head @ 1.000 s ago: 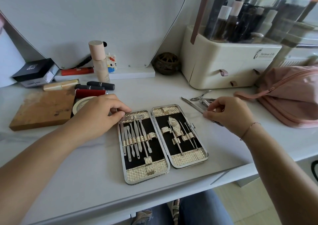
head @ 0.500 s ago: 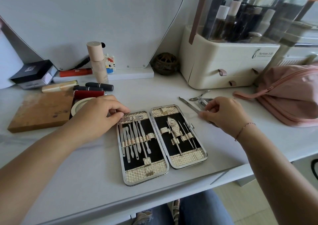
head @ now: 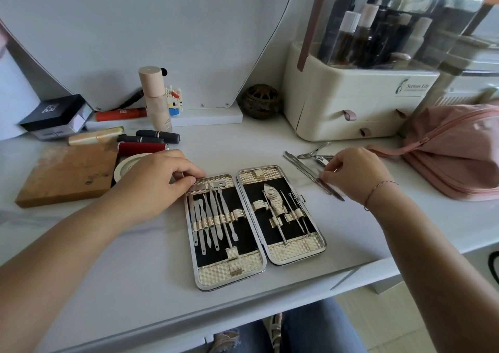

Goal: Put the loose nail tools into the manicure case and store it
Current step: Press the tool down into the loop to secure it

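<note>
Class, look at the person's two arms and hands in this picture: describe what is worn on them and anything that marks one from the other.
Both forearms are bare, with no sleeves in view. The right hand has a thin reddish string bracelet round its wrist. The left hand wears nothing visible: no ring, watch or glove.

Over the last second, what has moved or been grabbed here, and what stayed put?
The right hand has slid slightly toward the case along the long nail file and pinches it; the file hasn't visibly lifted. The left hand still rests on the open manicure case, which hasn't moved, nor the clippers.
</note>
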